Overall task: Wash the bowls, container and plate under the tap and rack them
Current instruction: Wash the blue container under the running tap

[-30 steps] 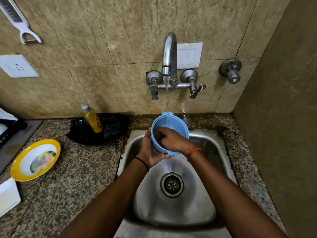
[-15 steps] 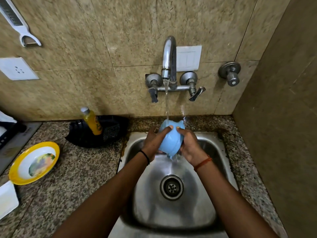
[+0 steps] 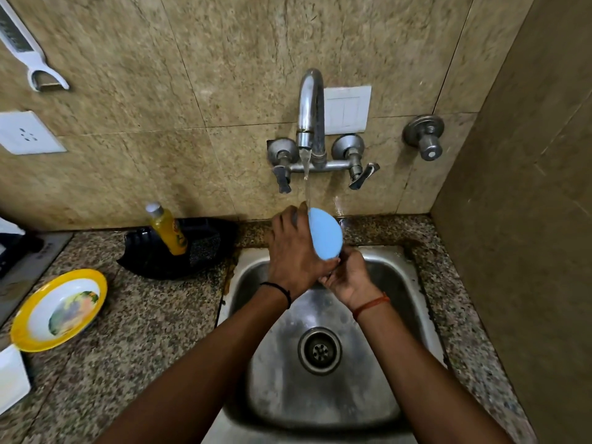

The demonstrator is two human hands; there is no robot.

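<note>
Head cam shows the light blue plastic bowl (image 3: 325, 233) under the running steel tap (image 3: 310, 123), over the steel sink (image 3: 323, 379) at 12 o'clock. Left hand (image 3: 296, 251) wraps its side, right hand (image 3: 347, 277) cups it from below. Yellow-rimmed plate (image 3: 59, 310) sits at 9 o'clock.

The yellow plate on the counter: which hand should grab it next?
Probably the left hand. The yellow plate lies on the counter to the sink's left, on that hand's side. The right hand would cross over, and could keep the blue bowl.
</note>
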